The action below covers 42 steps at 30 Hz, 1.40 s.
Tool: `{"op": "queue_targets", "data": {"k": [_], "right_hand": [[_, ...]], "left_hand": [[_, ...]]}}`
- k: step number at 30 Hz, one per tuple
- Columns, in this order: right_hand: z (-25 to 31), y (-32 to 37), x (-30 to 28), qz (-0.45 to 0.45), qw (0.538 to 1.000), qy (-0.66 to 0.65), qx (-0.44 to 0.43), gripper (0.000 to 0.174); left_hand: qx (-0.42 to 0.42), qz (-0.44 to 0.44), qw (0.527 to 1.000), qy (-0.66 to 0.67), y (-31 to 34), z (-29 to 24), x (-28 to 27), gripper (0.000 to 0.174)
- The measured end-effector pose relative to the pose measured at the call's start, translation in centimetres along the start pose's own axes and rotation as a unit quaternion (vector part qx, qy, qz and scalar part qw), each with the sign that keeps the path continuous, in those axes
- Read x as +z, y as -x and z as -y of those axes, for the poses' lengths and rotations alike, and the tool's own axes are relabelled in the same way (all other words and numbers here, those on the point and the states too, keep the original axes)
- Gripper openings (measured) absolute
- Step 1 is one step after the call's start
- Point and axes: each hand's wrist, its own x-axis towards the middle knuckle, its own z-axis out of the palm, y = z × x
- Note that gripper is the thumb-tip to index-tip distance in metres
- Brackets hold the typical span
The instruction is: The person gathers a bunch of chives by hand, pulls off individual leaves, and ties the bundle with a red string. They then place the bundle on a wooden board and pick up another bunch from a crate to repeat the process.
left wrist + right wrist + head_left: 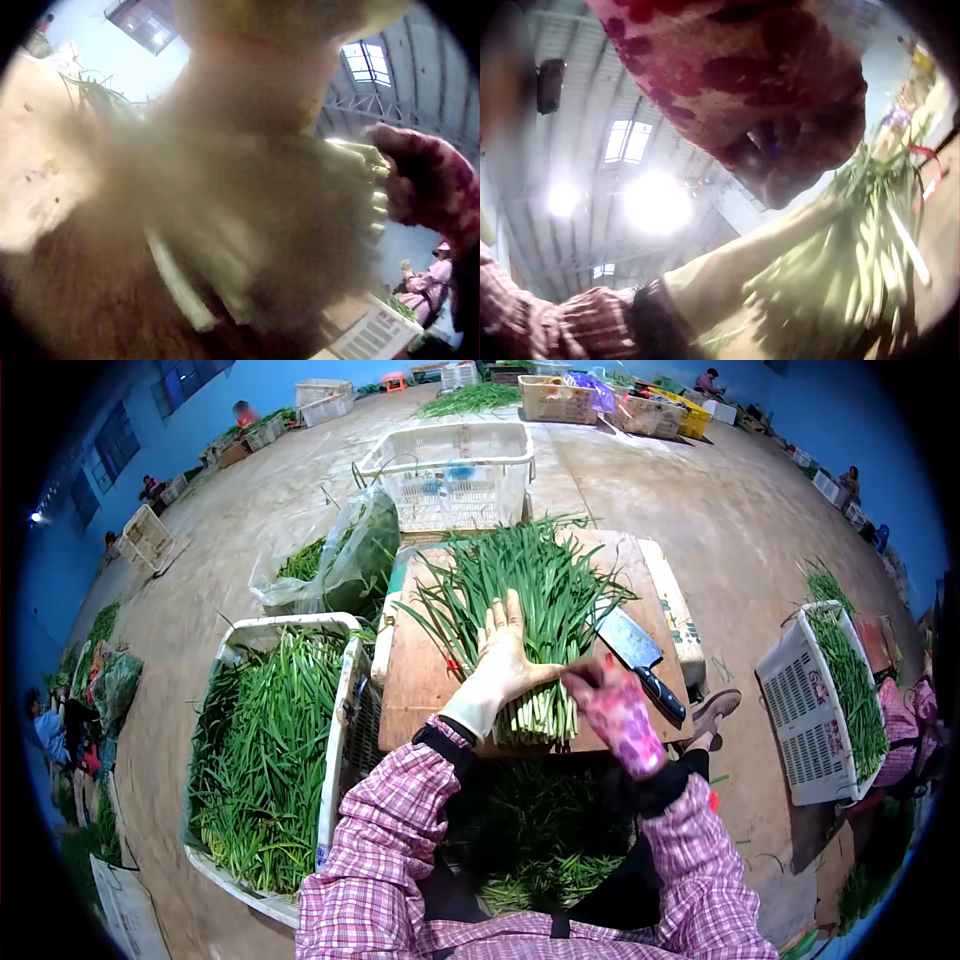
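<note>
A thick bunch of garlic chives [540, 595] lies on a wooden board [410, 700], its pale stem ends [537, 718] toward me at the near edge. My left hand [500, 660], in a cream glove, rests across the bunch with its fingers stretched up over the leaves and its thumb out to the right. Beside the stem ends, close to that thumb, is my right hand [617, 710] in a pink patterned glove. Its fingers curl inward, and no thing shows in them. A cleaver [630, 637] with a black handle lies on the board's right side.
To my left stands a white crate [350, 622] full of chives, with a plastic bag [365, 550] of greens behind it. Another crate [450, 485] stands beyond the board. A red tie [453, 663] lies left of the bunch. Cut greens [550, 880] lie below the board.
</note>
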Motion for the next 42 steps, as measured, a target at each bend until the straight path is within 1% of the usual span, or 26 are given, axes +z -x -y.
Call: {"op": "queue_targets", "data": {"k": [1, 3, 5, 6, 7, 9, 11, 12, 15, 17, 19, 20, 21, 22, 23, 26, 29, 30, 33, 34, 37, 38, 39, 40, 41, 42], "right_hand": [[-0.6, -1.9, 0.5, -0.056, 0.985, 0.092, -0.132, 0.03], [-0.1, -4.8, 1.5, -0.006, 0.974, 0.212, -0.078, 0.034], [0.2, -7.5, 2.0, 0.082, 0.959, 0.272, 0.003, 0.034], [-0.3, -8.3, 2.2, 0.07, 0.956, 0.282, -0.035, 0.034], [-0.8, -8.8, 2.4, 0.057, 0.96, 0.269, -0.052, 0.033], [-1.6, -8.5, 2.6, 0.019, 0.99, 0.137, -0.007, 0.03], [-2.8, -8.3, 2.8, -0.045, 0.995, 0.068, 0.051, 0.026], [-2.4, -7.8, 2.5, -0.055, 0.996, 0.048, 0.052, 0.021], [-4.3, -7.9, 2.7, -0.01, 0.975, -0.182, 0.129, 0.017], [-5.4, -7.9, 3.0, -0.037, 0.974, -0.199, 0.098, 0.014], [-5.4, -7.6, 3.0, -0.059, 0.973, -0.204, 0.087, 0.015], [-5.4, -7.5, 2.5, -0.03, 0.962, -0.243, 0.121, 0.016], [-5.6, -7.4, 2.2, -0.003, 0.953, -0.275, 0.125, 0.019], [-5.7, -7.3, 2.1, -0.001, 0.95, -0.28, 0.139, 0.02], [-5.8, -7.3, 2.1, 0.0, 0.946, -0.285, 0.151, 0.022], [-5.7, -7.2, 1.8, 0.008, 0.951, -0.27, 0.152, 0.023], [-5.9, -7.5, 1.7, 0.019, 0.955, -0.256, 0.148, 0.024], [-5.7, -7.4, 1.7, 0.02, 0.954, -0.263, 0.146, 0.026], [-5.2, -7.2, 2.0, -0.028, 0.971, -0.207, 0.118, 0.025], [-5.0, -6.7, 1.9, -0.018, 0.975, -0.208, 0.077, 0.022], [-3.7, -4.2, 2.1, -0.04, 0.962, -0.269, 0.004, 0.02], [-2.8, -2.9, 2.0, -0.03, 0.959, -0.281, 0.005, 0.018], [-2.3, -1.3, 1.3, -0.001, 0.971, -0.24, -0.001, 0.017], [-1.8, 0.5, 1.2, 0.079, 0.93, -0.357, -0.046, 0.021], [-1.5, 2.3, 0.1, 0.164, 0.946, -0.268, -0.079, 0.025], [-0.7, 3.8, -0.2, 0.246, 0.898, -0.325, -0.166, 0.024]], "left_hand": [[-0.026, 0.013, 1.0, -0.005, 0.2, -0.8, -0.6, 0.146], [-0.05, 0.019, 0.997, -0.047, -0.4, -0.2, 0.3, 0.145], [-0.051, 0.014, 0.998, -0.034, -0.3, -0.4, 0.3, 0.146], [-0.046, 0.016, 0.999, -0.023, -0.2, -0.3, 0.1, 0.148], [-0.041, 0.019, 0.999, -0.011, -0.1, -0.3, 0.0, 0.15], [-0.038, 0.024, 0.999, 0.008, 0.1, -0.5, -0.7, 0.153], [-0.036, 0.038, 0.998, 0.026, 0.6, -1.2, -1.5, 0.154], [-0.034, 0.041, 0.998, 0.029, 0.5, -1.0, -1.3, 0.153], [-0.021, 0.035, 0.998, 0.039, 0.6, -0.8, -1.2, 0.152], [-0.007, 0.025, 0.998, 0.059, 0.7, -0.6, -1.3, 0.152], [0.046, -0.026, 0.994, 0.099, 0.4, 1.1, -0.5, 0.141], [0.058, -0.043, 0.988, 0.137, 0.1, 1.8, -0.3, 0.135], [0.069, -0.059, 0.98, 0.174, -0.1, 2.3, -0.3, 0.13], [0.034, -0.064, 0.979, 0.193, 0.4, 1.8, -1.4, 0.109], [0.098, -0.109, 0.969, 0.197, -0.2, 3.4, -0.7, 0.101], [0.118, -0.119, 0.971, 0.169, -0.5, 3.8, -0.7, 0.098], [0.073, -0.091, 0.99, 0.078, -0.3, 2.6, -0.5, 0.104], [0.05, -0.066, 0.993, 0.08, 0.0, 1.5, -0.9, 0.115], [0.005, -0.035, 0.999, -0.005, 0.3, -0.2, -1.3, 0.124], [-0.003, -0.04, 0.999, -0.002, 0.2, -0.2, -1.0, 0.127], [-0.004, -0.032, 0.999, -0.03, 0.3, -0.3, -0.7, 0.127], [-0.01, -0.035, 0.999, -0.02, 0.3, -0.3, -0.5, 0.13], [-0.01, -0.032, 0.999, -0.015, 0.3, -0.3, -0.5, 0.13], [-0.009, -0.03, 0.999, -0.009, 0.3, -0.3, -0.5, 0.131], [-0.008, -0.029, 1.0, -0.002, 0.3, -0.3, -0.5, 0.131], [-0.01, -0.027, 1.0, -0.006, 0.3, -0.4, -0.6, 0.13]]}}
